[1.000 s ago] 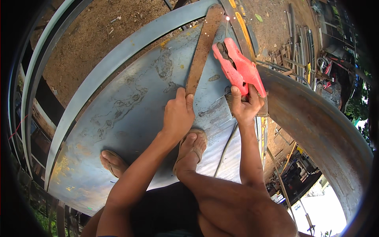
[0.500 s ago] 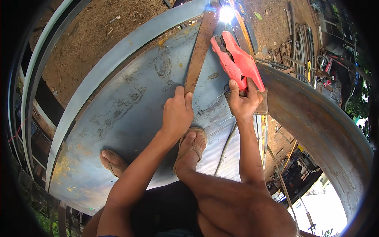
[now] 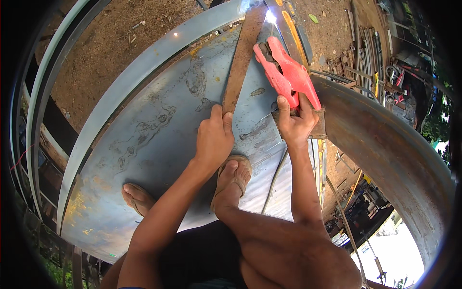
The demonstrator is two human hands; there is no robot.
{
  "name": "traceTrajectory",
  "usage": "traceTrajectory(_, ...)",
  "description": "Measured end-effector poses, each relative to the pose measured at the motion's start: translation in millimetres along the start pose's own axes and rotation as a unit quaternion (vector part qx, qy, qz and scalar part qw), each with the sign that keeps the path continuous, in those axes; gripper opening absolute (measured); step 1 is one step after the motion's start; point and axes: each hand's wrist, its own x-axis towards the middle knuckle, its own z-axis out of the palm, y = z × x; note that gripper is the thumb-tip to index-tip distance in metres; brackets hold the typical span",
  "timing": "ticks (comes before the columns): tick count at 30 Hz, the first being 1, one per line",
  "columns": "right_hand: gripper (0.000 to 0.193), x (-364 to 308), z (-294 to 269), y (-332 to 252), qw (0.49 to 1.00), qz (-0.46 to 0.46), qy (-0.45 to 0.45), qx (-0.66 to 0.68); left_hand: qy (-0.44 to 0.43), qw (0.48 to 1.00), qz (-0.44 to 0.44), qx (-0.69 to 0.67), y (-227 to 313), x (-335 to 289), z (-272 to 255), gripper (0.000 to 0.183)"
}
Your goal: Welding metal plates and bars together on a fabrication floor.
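Note:
My left hand (image 3: pixel 215 135) is closed round the near end of a rusty flat metal bar (image 3: pixel 244 55), which slants up to the top edge over the steel plate. My right hand (image 3: pixel 297 121) grips the lower end of a red welding electrode holder (image 3: pixel 288 72). Beyond the holder's jaws a bright welding arc (image 3: pixel 270 17) glows right beside the bar's far end. The electrode itself is hard to make out in the glare. Under both hands spreads a scuffed grey steel plate (image 3: pixel 178 139).
My sandalled feet (image 3: pixel 233 178) rest on the plate. A curved steel strip (image 3: pixel 115 82) runs along its left edge; a large rusty curved pipe (image 3: pixel 385 144) arcs on the right. A cable (image 3: pixel 275 180) trails across the plate. Metal scrap (image 3: pixel 373 62) lies on the ground at far right.
The red holder and the arc have shifted slightly left, and the arc's glow is smaller. The left hand and bar have moved a little left. A spark now shows over the curved strip.

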Motion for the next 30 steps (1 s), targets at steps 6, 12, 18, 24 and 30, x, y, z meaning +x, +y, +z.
traceTrajectory(6,0.047,-0.3,1.9,-5.5,0.999,0.033,0.008,0.024,-0.005,1.000,-0.008,0.004,1.1,-0.4,-1.3,0.021)
traceTrajectory(12,0.041,-9.2,-25.8,-1.5,0.994,-0.080,0.029,0.064,-0.039,0.996,0.002,-0.082,9.1,-1.2,-10.1,0.022)
traceTrajectory(18,0.043,-64.0,-75.1,-8.0,0.996,-0.049,0.008,0.072,-0.036,0.993,-0.009,-0.111,7.7,-19.4,-56.5,0.023)
traceTrajectory(24,0.047,-120.9,-111.4,-21.2,0.993,0.106,-0.007,0.046,-0.025,0.998,-0.026,0.043,-2.0,-50.7,-118.0,0.020)
traceTrajectory(30,0.043,-136.5,-121.3,-28.7,0.992,0.118,0.031,0.025,-0.117,0.957,0.063,0.259,-21.7,-81.2,-149.8,0.019)
